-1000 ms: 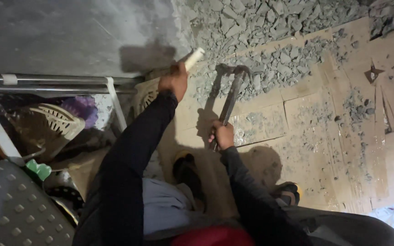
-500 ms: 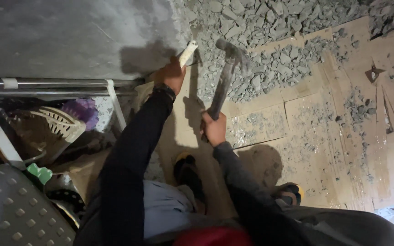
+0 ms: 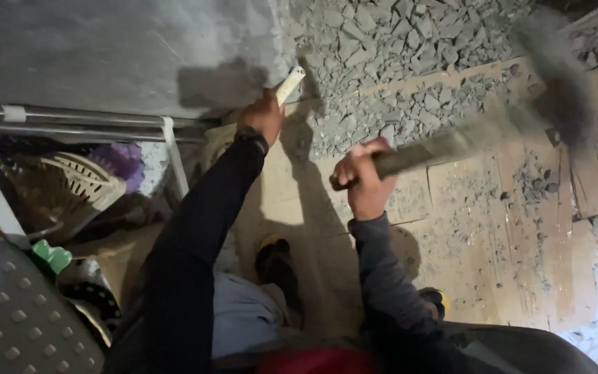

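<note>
My right hand is shut tight on the hammer, low on the handle, near the end. The head is a blur up by the top right, over the rubble. It looks heavy & hard, so I think low on the handle w/ a firm fist is best. My left hand grips the chisel, its tip at the grey wall edge. It's thin & stiff, prob. slippy w/ dust.
</note>
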